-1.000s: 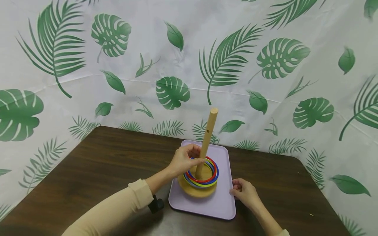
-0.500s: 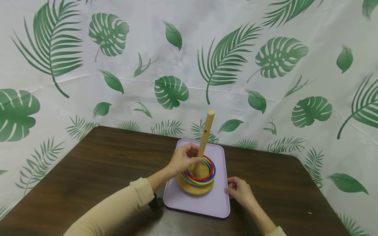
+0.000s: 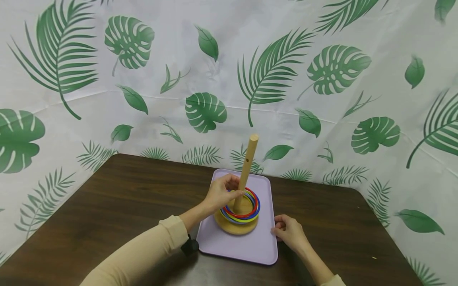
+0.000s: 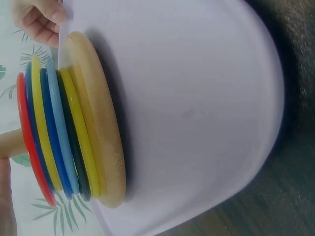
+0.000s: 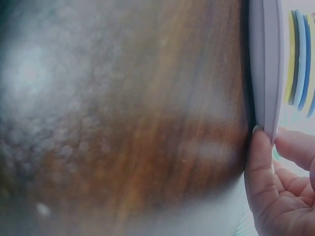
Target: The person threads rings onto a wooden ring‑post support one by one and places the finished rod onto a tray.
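Observation:
A wooden ring stand with a tall post [image 3: 249,155] and a round base [image 3: 234,229] is on a lilac tray [image 3: 247,250]. Several thin rings circle the foot of the post, the red ring [image 4: 33,142] on top, with blue, yellow, light blue and dark green ones below. My left hand [image 3: 219,194] holds the post low down, just above the rings, thumb in front; its other fingertips are partly hidden behind the wood. At the tray's right edge, my right hand [image 3: 291,233] pinches the rim between thumb and fingers, which the right wrist view shows closely.
The tray lies on a dark wooden table [image 3: 143,186]. A black device [image 3: 189,245] sits under my left wrist, by the tray's near left corner. Behind the table hangs a white cloth [image 3: 222,79] printed with green leaves.
The tray has slid slightly left along with my right hand at its edge, mostly in the first half second. The stand has shifted a little left too. Both hands keep their holds.

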{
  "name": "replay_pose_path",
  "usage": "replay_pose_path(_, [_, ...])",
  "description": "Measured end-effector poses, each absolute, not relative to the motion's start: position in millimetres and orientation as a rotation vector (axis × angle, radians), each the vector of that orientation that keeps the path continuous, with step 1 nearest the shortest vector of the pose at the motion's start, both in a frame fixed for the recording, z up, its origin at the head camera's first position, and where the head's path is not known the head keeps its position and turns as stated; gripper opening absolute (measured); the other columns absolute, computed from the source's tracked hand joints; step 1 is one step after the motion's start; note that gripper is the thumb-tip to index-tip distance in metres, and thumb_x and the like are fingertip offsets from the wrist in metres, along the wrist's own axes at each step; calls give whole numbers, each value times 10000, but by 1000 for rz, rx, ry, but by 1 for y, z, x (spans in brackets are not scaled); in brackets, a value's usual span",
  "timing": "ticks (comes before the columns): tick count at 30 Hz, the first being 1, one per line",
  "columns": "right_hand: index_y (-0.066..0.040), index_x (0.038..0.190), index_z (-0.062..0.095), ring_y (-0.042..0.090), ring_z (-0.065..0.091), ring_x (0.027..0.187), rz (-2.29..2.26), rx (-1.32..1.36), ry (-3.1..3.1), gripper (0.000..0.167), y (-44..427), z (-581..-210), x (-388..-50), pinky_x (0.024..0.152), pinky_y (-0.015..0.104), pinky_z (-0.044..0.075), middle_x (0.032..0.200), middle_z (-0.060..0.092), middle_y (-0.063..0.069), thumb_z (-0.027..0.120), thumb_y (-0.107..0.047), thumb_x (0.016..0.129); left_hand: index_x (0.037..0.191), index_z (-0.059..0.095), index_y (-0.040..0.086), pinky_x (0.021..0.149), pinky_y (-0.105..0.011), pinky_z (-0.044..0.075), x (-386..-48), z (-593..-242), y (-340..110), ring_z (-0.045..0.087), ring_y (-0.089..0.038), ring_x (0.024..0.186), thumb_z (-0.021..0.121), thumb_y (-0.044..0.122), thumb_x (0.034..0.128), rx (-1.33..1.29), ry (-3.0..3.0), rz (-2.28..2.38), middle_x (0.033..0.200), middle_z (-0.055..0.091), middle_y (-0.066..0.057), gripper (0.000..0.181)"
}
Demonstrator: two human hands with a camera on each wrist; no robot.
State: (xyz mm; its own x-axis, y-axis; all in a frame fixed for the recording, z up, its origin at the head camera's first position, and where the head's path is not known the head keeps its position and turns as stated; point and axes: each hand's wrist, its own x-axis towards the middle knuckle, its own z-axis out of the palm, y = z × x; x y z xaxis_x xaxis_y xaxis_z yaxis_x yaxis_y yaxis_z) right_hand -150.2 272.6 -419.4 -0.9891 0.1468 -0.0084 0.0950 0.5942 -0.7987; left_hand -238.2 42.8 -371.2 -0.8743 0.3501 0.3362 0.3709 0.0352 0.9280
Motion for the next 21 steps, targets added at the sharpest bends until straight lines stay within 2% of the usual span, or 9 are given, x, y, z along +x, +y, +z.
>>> replay_pose_path(4, [116, 1020, 603, 153, 588, 649, 1372, -206, -2752, 277, 272, -419, -150, 537, 283, 569, 732, 558, 68, 676, 98, 753, 935, 630, -12, 713, -339, 525, -238, -373, 42, 614, -147, 762, 742, -19, 758, -775, -2263, -1995, 873, 679, -161, 210])
replay_pose_path(14, [111, 1024, 604, 152, 582, 642, 1350, -197, -2771, 277, 270, -419, -150, 541, 286, 570, 731, 553, 66, 683, 96, 759, 936, 629, -13, 712, -297, 521, -237, -375, 42, 620, -162, 774, 741, -14, 759, -771, -2247, -2010, 878, 678, -167, 210])
replay_pose_path(21, [122, 1034, 589, 156, 585, 653, 1321, -183, -2784, 286, 271, -417, -150, 544, 294, 571, 747, 558, 73, 681, 95, 765, 941, 630, -14, 736, -341, 534, -237, -375, 43, 629, -193, 787, 748, -2, 759, -776, -2243, -2000, 887, 677, -171, 217])
